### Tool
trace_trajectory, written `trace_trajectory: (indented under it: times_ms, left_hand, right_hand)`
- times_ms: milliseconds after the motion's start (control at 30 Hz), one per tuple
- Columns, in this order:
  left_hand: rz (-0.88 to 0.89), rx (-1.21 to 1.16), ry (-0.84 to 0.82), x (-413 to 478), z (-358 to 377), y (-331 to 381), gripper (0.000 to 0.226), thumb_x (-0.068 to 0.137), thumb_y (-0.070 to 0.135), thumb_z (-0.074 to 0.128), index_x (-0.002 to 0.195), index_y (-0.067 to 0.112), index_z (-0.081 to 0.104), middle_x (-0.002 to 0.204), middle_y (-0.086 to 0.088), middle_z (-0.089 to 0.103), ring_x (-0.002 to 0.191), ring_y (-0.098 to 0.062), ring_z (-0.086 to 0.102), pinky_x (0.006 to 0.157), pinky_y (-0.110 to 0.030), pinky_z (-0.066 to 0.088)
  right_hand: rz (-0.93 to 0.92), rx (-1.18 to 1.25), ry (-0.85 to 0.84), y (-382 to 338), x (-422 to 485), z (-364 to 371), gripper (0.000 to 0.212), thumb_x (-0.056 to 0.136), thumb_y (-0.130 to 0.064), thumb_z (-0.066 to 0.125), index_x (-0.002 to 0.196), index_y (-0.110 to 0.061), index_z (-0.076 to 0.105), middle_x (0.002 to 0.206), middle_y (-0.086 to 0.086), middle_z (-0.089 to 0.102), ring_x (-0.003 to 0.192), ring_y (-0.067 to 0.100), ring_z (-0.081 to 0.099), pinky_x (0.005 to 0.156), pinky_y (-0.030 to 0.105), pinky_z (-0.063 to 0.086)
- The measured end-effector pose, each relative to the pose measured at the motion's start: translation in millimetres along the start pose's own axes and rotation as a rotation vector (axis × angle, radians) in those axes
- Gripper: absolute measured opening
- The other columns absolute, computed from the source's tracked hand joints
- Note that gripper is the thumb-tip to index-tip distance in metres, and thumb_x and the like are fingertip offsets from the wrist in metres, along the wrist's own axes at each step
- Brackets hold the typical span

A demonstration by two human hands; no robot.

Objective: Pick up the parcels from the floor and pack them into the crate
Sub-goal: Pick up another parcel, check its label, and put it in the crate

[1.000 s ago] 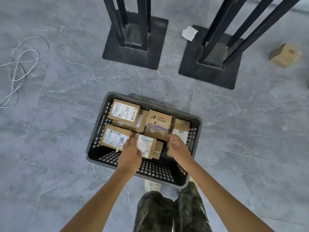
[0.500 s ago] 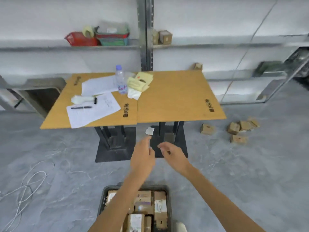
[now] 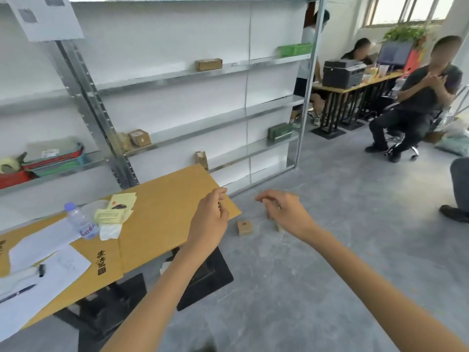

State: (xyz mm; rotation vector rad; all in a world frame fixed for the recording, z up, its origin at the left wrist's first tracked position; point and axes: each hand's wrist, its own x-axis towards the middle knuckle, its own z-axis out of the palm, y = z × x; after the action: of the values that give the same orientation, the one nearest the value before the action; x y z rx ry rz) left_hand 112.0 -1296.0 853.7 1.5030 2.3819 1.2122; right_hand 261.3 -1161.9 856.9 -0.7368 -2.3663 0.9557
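1. Two empty hands are hovering nearest: the left hand [image 3: 210, 219] is overlapping the counter's [image 3: 165, 212] far corner, and the right hand [image 3: 285, 212] is floating just right of that corner. Each grip is lying slack, fingers loosely curled around nothing.
2. Just beyond the counter's corner, one small parcel [image 3: 245, 227] is sitting untouched on the floor [image 3: 330, 262]. More parcels [image 3: 278, 226] are peeking from behind the right hand, their number unclear.
3. Farther, behind the counter, cardboard boxes [image 3: 209, 64] are resting on the shelves [image 3: 177, 75], apparently outside the job.
4. The crate is not showing, so the packed share cannot be told; at least these floor parcels are waiting for pickup.
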Motion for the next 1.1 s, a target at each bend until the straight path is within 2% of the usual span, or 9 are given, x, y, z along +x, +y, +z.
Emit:
trace_trajectory:
  times_ms: [100,167,267,367,533,767,867,933,1100]
  left_hand:
    - [0.021,-0.022,-0.028,35.2,33.7,28.2,0.039,0.098,0.017,0.040,0.136,0.025,0.040,0.129,0.010,0.049,0.097,-0.002,0.053,0.077,-0.018,0.039]
    - [0.030,-0.033,-0.029,57.8,58.9,42.8,0.038,0.098,0.017,0.040,0.135,0.024,0.041,0.129,0.008,0.051,0.106,-0.014,0.053,0.083,-0.025,0.043]
    - [0.028,-0.044,-0.022,91.4,97.5,58.8,0.037,0.098,0.015,0.041,0.135,0.021,0.043,0.127,0.006,0.052,0.118,-0.010,0.047,0.092,-0.026,0.041]
    - [0.009,-0.034,-0.036,122.5,135.3,70.1,0.037,0.098,0.018,0.040,0.135,0.022,0.041,0.128,0.006,0.051,0.106,-0.010,0.052,0.079,-0.032,0.051]
    - [-0.077,-0.060,-0.003,165.2,186.7,78.8,0.037,0.098,0.015,0.042,0.134,0.020,0.043,0.127,0.005,0.054,0.120,-0.009,0.047,0.090,-0.022,0.038]
    - [-0.156,-0.032,0.004,195.8,216.2,63.3,0.036,0.097,0.013,0.043,0.132,0.021,0.045,0.124,0.005,0.056,0.116,-0.010,0.050,0.092,-0.025,0.040]
    - [-0.205,-0.024,0.005,212.2,221.0,48.2,0.035,0.097,0.015,0.043,0.132,0.023,0.045,0.125,0.007,0.055,0.111,-0.007,0.051,0.086,-0.033,0.050]
    - [-0.224,-0.023,0.010,224.5,224.0,37.8,0.035,0.097,0.015,0.043,0.132,0.022,0.046,0.126,0.007,0.056,0.111,-0.006,0.050,0.088,-0.029,0.046]
    - [-0.259,-0.030,0.003,266.6,231.4,2.1,0.032,0.097,0.024,0.047,0.129,0.022,0.049,0.122,0.008,0.058,0.113,-0.008,0.052,0.093,-0.029,0.043]
  right_hand:
    - [0.081,-0.044,0.087,48.6,3.9,-58.6,0.023,0.097,-0.012,0.046,0.107,-0.014,0.067,0.104,0.001,0.069,0.100,0.018,0.062,0.087,0.031,0.048]
    - [0.101,-0.066,0.109,81.0,7.4,-93.6,0.023,0.098,-0.011,0.045,0.107,-0.013,0.067,0.106,0.001,0.069,0.101,0.016,0.062,0.086,0.027,0.047]
    - [0.131,-0.085,0.119,127.8,16.3,-139.2,0.024,0.098,-0.011,0.045,0.107,-0.013,0.067,0.102,-0.005,0.067,0.102,0.013,0.061,0.088,0.023,0.044]
    - [0.158,-0.080,0.120,175.7,27.8,-174.0,0.023,0.097,-0.009,0.046,0.104,-0.014,0.067,0.101,-0.004,0.068,0.100,0.012,0.061,0.091,0.027,0.045]
    - [0.171,-0.043,0.057,237.6,54.2,-212.6,0.025,0.096,-0.006,0.047,0.096,-0.023,0.065,0.094,-0.011,0.066,0.095,0.004,0.061,0.091,0.026,0.046]
    - [0.210,0.006,-0.006,277.9,101.6,-215.0,0.023,0.097,-0.007,0.046,0.101,-0.016,0.068,0.096,-0.006,0.067,0.094,0.006,0.059,0.075,0.000,0.039]
    - [0.229,0.045,-0.038,289.6,124.2,-203.8,0.024,0.097,-0.007,0.046,0.100,-0.018,0.067,0.098,-0.006,0.067,0.096,0.008,0.060,0.078,0.006,0.040]
    - [0.242,0.061,-0.063,298.0,142.6,-195.8,0.024,0.096,-0.007,0.046,0.099,-0.018,0.067,0.098,-0.005,0.068,0.099,0.010,0.061,0.082,0.013,0.041]
    - [0.249,0.040,-0.104,316.0,203.5,-175.6,0.023,0.097,-0.008,0.046,0.104,-0.012,0.067,0.101,-0.001,0.068,0.098,0.010,0.060,0.076,0.003,0.039]
